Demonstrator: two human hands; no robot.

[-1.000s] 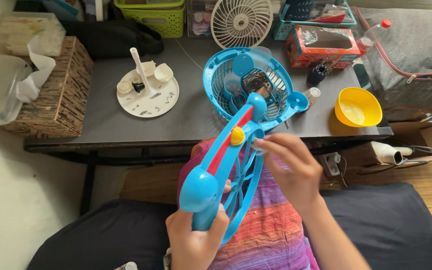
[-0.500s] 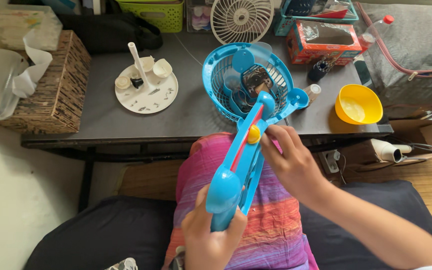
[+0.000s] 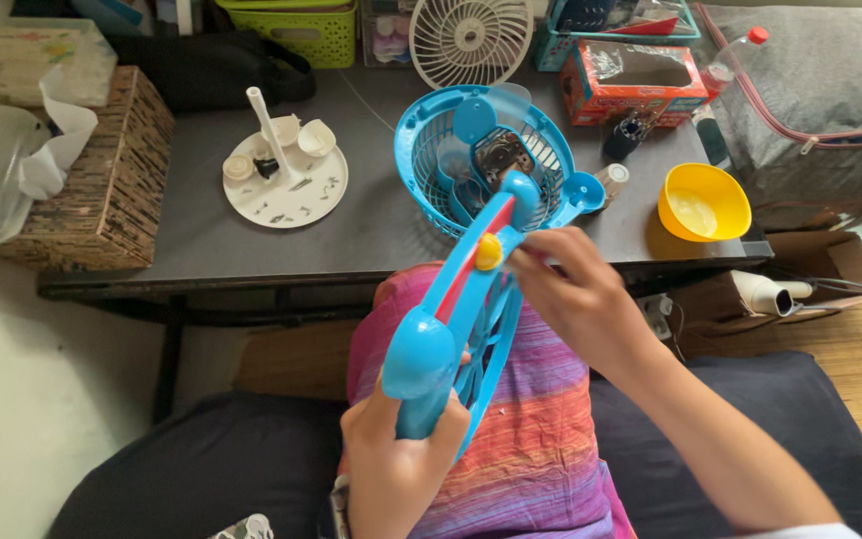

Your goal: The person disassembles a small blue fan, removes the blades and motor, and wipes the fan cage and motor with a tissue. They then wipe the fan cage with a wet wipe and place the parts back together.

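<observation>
Your left hand (image 3: 396, 454) clenches the blue fan grille (image 3: 461, 329) by its rounded end, steadying it over your lap, while your right hand (image 3: 576, 299) fingers pinch beside its yellow knob (image 3: 489, 252).

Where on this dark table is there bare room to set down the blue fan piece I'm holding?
Bare patches: between the woven box and white round base, and the front strip below that base. Crowded: the back edge, and the right side between the blue fan cage and yellow bowl.
</observation>
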